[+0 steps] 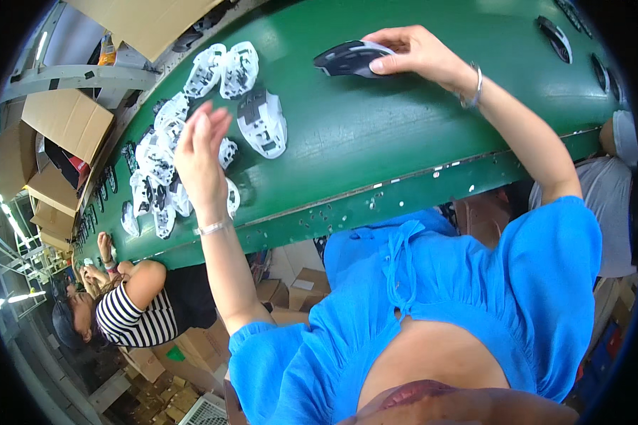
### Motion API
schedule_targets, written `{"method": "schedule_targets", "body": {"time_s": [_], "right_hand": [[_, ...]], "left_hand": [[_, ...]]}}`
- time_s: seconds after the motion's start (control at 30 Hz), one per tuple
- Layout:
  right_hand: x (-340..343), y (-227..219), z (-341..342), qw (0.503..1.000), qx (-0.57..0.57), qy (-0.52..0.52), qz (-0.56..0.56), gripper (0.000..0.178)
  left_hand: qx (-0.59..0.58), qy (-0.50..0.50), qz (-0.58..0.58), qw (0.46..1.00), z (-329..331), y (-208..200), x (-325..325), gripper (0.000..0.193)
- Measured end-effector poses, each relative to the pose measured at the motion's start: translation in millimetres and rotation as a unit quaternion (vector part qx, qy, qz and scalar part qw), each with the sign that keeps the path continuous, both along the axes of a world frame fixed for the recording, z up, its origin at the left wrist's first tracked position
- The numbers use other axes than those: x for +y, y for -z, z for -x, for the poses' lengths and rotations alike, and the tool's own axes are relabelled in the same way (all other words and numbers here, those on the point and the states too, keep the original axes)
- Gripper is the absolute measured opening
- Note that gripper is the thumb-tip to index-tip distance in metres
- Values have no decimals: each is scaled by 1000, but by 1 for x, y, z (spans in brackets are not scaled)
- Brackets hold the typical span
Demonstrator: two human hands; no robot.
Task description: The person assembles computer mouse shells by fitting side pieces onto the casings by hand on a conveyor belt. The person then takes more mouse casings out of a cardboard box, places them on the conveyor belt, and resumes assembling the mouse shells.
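Note:
My right hand [411, 55] is closed on one end of a curved black and grey plastic shell [347, 59], held by thumb and fingers at the far side of the green work surface. Over at the left, my left hand [204, 159] is raised with fingers stretched out and slightly blurred, and nothing shows in it. Next to it lies a white shell with a dark grey panel [264, 124]. Two white slotted shells [239, 69] rest just beyond the fingers. Under and beside this hand spreads a heap of white plastic shells [154, 159], partly hidden by it.
The green conveyor-like bench [376, 134] runs across in front of me. More dark shells [554, 39] lie at its far right. At left, a person in a striped top [136, 304] works along the same bench. Cardboard boxes [67, 124] stand beyond its far edge.

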State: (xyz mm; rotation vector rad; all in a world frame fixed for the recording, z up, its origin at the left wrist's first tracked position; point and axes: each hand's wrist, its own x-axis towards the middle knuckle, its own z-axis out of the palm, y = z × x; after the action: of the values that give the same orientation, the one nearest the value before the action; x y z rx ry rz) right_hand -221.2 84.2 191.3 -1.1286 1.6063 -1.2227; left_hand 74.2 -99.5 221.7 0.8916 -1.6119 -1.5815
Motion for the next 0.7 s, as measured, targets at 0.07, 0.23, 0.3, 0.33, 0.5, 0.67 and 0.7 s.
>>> {"method": "schedule_targets", "body": {"time_s": [0.07, 0.23, 0.3, 0.33, 0.5, 0.67, 0.7], "right_hand": [[9, -4, -1, 963, 237, 100, 81, 56], [34, -13, 21, 711, 622, 143, 294, 47], [42, -15, 16, 653, 658, 108, 360, 45], [46, -23, 7, 640, 667, 89, 371, 40], [47, -25, 1, 611, 694, 76, 374, 40], [52, -27, 30, 670, 663, 271, 197, 67], [52, -21, 41, 689, 634, 314, 159, 66]], "left_hand": [[-134, -31, 141, 980, -19, 13, 6, 32], [-243, 4, 394, 887, -19, 19, 38, 51], [-245, 32, 439, 864, -6, 19, 47, 53], [-246, 31, 437, 865, -3, 18, 48, 53], [-280, 11, 447, 849, 4, 33, 42, 52], [-218, -44, 242, 944, 4, 25, 35, 46], [-206, -64, 217, 952, 4, 25, 32, 47]]}}
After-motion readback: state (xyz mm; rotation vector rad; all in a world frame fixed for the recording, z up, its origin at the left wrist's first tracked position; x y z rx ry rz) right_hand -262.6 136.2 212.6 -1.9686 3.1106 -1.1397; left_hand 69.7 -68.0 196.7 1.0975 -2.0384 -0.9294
